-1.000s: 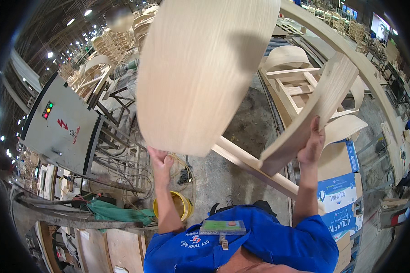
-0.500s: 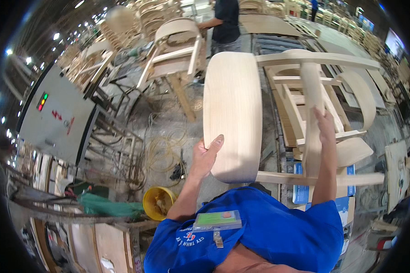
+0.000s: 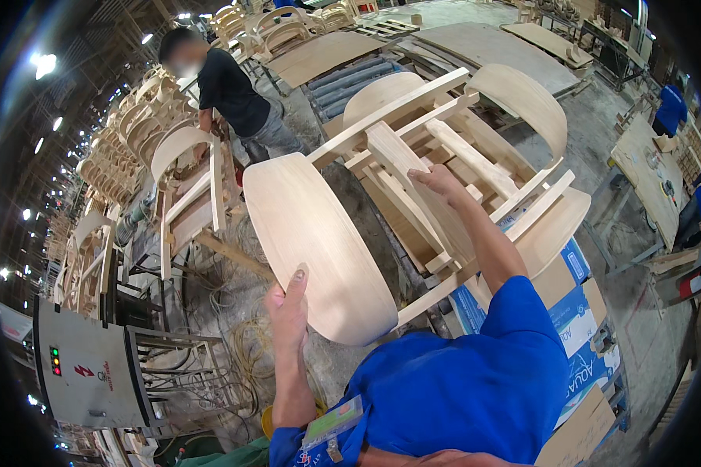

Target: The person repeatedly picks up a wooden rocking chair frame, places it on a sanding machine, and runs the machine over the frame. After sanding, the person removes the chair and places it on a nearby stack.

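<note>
A pale, unpainted wooden chair frame (image 3: 319, 249) is tilted in front of my body, its broad curved back panel toward the left. My left hand (image 3: 290, 307) is closed on the panel's lower left edge, thumb on the face and fingers mostly hidden behind. Around the frame's wide crossbar (image 3: 413, 183) my right hand (image 3: 440, 185) is closed, farther out to the right. Another bare wooden chair frame (image 3: 522, 101) with a curved back lies just beyond, partly covered by the one I hold.
Cardboard boxes (image 3: 572, 319) stand at my right, below the chair parts. A person in a black shirt (image 3: 237, 97) is at the far left beside another chair frame (image 3: 183, 187). Grey rollers (image 3: 354, 86) lie ahead. A grey control box (image 3: 89, 366) and floor cables (image 3: 245, 358) are at left.
The view has swung to the right. The chair frame has turned from nearly square-on to slanted, its back panel leaning up to the left. Both hands keep their hold.
</note>
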### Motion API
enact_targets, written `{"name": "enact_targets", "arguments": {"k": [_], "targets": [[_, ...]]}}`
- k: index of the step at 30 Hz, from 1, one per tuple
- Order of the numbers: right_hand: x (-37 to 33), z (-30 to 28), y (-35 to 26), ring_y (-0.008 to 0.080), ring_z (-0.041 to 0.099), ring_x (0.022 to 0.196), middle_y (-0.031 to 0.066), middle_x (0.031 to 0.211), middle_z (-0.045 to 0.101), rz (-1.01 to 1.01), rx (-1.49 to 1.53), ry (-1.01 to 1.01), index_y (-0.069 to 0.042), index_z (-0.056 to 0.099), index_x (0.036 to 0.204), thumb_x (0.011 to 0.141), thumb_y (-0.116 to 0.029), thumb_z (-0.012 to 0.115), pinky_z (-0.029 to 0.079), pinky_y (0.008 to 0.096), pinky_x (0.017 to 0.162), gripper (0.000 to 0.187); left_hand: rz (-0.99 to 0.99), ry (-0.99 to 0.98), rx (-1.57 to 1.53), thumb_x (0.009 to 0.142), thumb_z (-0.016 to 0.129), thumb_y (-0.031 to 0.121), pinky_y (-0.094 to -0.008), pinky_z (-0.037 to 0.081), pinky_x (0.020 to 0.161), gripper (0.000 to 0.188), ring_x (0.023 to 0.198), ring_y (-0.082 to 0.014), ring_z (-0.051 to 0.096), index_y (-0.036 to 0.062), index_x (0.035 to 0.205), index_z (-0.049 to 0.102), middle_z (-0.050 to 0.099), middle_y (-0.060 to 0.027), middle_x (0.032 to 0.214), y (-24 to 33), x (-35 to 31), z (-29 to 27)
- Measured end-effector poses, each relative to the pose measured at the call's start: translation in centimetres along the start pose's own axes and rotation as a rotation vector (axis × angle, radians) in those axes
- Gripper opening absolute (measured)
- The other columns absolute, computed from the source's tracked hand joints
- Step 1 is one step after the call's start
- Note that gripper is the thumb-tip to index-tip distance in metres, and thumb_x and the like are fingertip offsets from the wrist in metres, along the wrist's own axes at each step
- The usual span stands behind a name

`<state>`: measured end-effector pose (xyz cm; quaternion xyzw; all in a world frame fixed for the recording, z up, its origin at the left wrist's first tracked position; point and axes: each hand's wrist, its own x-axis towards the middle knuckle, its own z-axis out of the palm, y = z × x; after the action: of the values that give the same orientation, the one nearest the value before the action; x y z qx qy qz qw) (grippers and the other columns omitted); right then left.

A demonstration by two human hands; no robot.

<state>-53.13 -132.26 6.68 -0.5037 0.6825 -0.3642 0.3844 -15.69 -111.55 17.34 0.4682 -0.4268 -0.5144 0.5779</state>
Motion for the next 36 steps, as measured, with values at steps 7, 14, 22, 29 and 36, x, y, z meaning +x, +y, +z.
{"name": "enact_targets", "arguments": {"k": [7, 14, 22, 29, 36], "targets": [[7.5, 0.3, 2.1, 0.0378, 0.066, 0.12, 0.0302, 0.131, 0.065, 0.076, -0.063, -0.136, 0.017, 0.06, 0.129, 0.079, -0.058, 0.08, 0.052, 0.0436, 0.097, 0.092, -0.097, -0.064, 0.033, 0.103, 0.067, 0.023, -0.0296, 0.054, 0.085, 0.031, 0.095, -0.0132, 0.067, -0.0026, 0.12, 0.068, 0.073, -0.0092, 0.11, -2.6, 4.8, 3.2], [11.1, 0.9, 6.1, 0.0344, 0.064, 0.123, 0.0249, 0.135, 0.065, 0.139, -0.103, -0.196, 0.009, 0.06, 0.137, 0.082, -0.064, 0.075, 0.051, 0.0462, 0.098, 0.092, -0.102, -0.113, 0.152, 0.104, 0.064, 0.024, -0.0295, 0.053, 0.083, 0.033, 0.093, -0.0109, 0.065, -0.0037, 0.122, 0.067, 0.072, -0.0069, 0.107, -6.2, 9.0, 5.7], [13.9, -1.7, 8.5, 0.0291, 0.062, 0.122, 0.0179, 0.132, 0.066, 0.205, -0.054, -0.177, 0.002, 0.065, 0.133, 0.086, -0.067, 0.07, 0.046, 0.0438, 0.104, 0.083, -0.075, -0.293, 0.219, 0.104, 0.061, 0.026, -0.0309, 0.053, 0.084, 0.035, 0.095, -0.0112, 0.065, -0.0047, 0.121, 0.066, 0.072, -0.0072, 0.107, -6.2, 12.0, 8.5], [13.4, -2.3, 7.0, 0.0244, 0.069, 0.087, 0.0145, 0.09, 0.072, 0.11, -0.324, 0.003, -0.001, 0.07, 0.098, 0.088, -0.054, 0.074, 0.053, 0.0415, 0.078, 0.054, -0.109, -0.397, 0.231, 0.105, 0.061, 0.039, -0.0324, 0.053, 0.084, 0.047, 0.095, -0.0133, 0.065, -0.0033, 0.126, 0.066, 0.072, -0.0084, 0.105, -6.4, 12.3, 8.9], [11.6, -1.6, 5.7, 0.0257, 0.066, 0.088, 0.0143, 0.096, 0.07, -0.218, -0.467, 0.25, 0.0, 0.068, 0.116, 0.092, -0.038, 0.076, 0.053, 0.041, 0.08, 0.046, -0.286, -0.458, 0.228, 0.106, 0.054, 0.051, -0.027, 0.052, 0.081, 0.056, 0.094, -0.0103, 0.064, 0.0043, 0.135, 0.064, 0.073, -0.0042, 0.109, -8.7, 8.7, 3.1]]}}
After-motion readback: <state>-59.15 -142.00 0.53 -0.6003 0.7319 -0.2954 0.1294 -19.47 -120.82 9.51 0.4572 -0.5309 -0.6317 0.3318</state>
